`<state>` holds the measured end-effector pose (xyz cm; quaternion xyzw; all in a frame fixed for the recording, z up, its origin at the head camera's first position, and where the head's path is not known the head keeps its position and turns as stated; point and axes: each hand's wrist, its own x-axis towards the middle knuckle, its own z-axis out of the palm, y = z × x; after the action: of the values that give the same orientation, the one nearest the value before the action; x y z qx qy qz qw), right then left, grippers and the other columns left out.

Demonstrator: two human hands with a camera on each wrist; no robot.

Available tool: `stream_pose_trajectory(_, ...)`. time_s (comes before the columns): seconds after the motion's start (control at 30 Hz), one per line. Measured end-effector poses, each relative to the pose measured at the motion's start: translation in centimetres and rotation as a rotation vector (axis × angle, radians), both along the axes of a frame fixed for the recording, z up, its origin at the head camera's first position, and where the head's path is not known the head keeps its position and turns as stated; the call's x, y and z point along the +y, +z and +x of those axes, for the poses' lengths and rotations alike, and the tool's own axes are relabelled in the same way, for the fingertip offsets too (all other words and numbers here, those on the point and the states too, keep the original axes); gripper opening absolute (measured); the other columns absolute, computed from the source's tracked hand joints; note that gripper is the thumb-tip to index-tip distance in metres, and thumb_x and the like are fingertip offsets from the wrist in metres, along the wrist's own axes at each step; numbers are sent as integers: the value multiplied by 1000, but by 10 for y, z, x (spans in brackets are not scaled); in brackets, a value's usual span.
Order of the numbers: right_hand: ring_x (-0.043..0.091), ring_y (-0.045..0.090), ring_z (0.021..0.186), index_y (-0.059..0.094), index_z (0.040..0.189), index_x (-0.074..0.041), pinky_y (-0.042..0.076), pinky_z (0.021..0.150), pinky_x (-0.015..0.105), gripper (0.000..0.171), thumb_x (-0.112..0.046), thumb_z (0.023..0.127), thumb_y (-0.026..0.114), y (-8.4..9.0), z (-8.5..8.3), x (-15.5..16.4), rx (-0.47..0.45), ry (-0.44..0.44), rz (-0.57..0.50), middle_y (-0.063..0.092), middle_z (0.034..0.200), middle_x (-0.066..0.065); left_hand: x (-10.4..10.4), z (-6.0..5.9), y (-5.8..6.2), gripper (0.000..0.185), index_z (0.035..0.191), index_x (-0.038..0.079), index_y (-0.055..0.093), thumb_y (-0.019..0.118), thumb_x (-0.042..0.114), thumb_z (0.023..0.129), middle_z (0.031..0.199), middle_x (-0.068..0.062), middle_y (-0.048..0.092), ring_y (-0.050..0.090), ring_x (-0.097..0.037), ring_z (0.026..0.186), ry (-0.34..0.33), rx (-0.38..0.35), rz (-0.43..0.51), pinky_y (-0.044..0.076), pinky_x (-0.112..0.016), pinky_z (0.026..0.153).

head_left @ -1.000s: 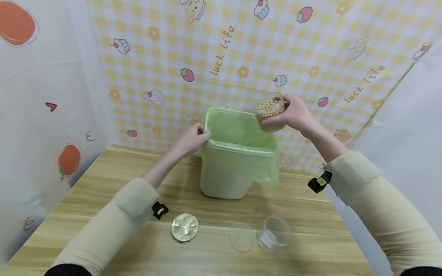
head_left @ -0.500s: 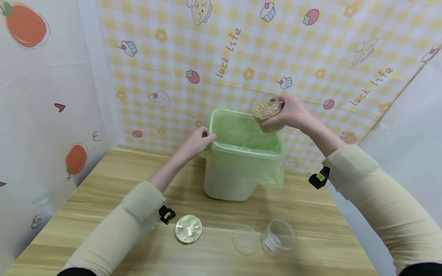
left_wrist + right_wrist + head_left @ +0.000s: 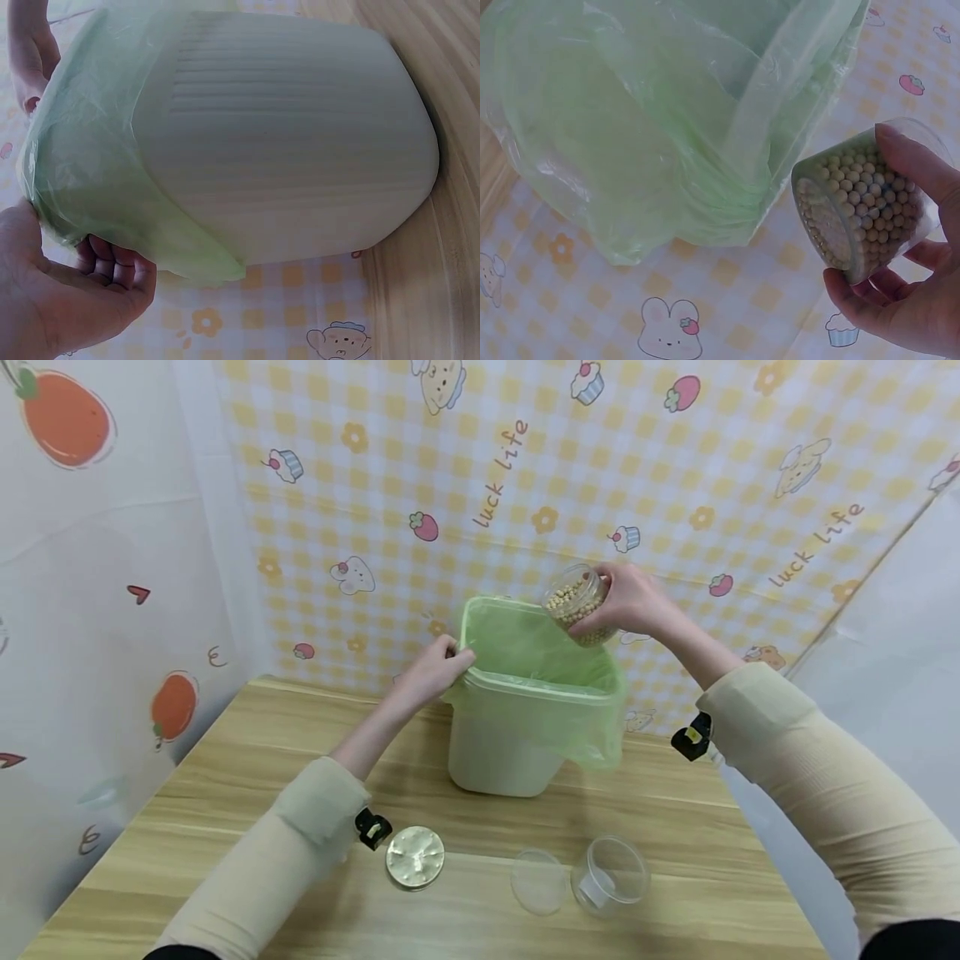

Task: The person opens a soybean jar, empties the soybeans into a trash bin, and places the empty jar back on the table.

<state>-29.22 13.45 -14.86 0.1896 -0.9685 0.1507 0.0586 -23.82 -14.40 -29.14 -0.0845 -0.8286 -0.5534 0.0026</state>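
A pale bin (image 3: 510,743) (image 3: 300,135) lined with a green plastic bag (image 3: 536,647) (image 3: 652,112) stands at the back of the wooden table (image 3: 225,793). My left hand (image 3: 435,670) (image 3: 67,300) grips the bin's left rim and the bag's edge. My right hand (image 3: 633,602) (image 3: 907,277) holds a clear jar of small beige beans (image 3: 573,602) (image 3: 859,199) tilted on its side over the bin's far right corner, its mouth toward the bag. No beans show falling.
Near the table's front edge lie a silvery round lid (image 3: 415,857), a clear flat lid (image 3: 538,882) and an empty clear jar (image 3: 609,877) on its side. Patterned cloth walls close in behind and on both sides.
The right hand has tipped the bean jar further toward the bin's opening and brought it slightly left. The left hand stays on the rim.
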Motion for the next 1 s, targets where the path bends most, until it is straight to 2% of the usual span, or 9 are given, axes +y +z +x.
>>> stream_pose_trajectory(0.2,38,64,113,59,136,-5,52,94,52,81,-31,67,94,2,-1,-1,6,8,18,67,127,27,2,-1,0,27,107,7,49,49,33,98,93,-5,47,43,-17,77,-6,-4,4,38,-27,64)
stream_pose_trajectory(0.7,33,65,97,62,130,-1,55,86,47,77,-24,64,96,2,0,-5,42,63,69,69,115,22,2,-1,0,29,111,5,49,48,31,99,95,-6,47,42,-18,77,-5,-10,23,38,-27,65)
stream_pose_trajectory(0.83,36,61,103,60,134,1,54,90,51,81,-22,64,95,4,0,-6,35,64,77,67,118,24,1,-1,0,29,110,5,50,48,31,98,94,-6,47,42,-18,76,0,-8,22,38,-27,64)
stream_pose_trajectory(1.0,38,51,112,56,139,1,51,95,56,86,-21,65,94,4,0,-7,24,49,96,63,122,25,2,0,0,30,111,4,49,48,31,98,95,-6,47,43,-19,78,-3,-9,22,39,-27,66)
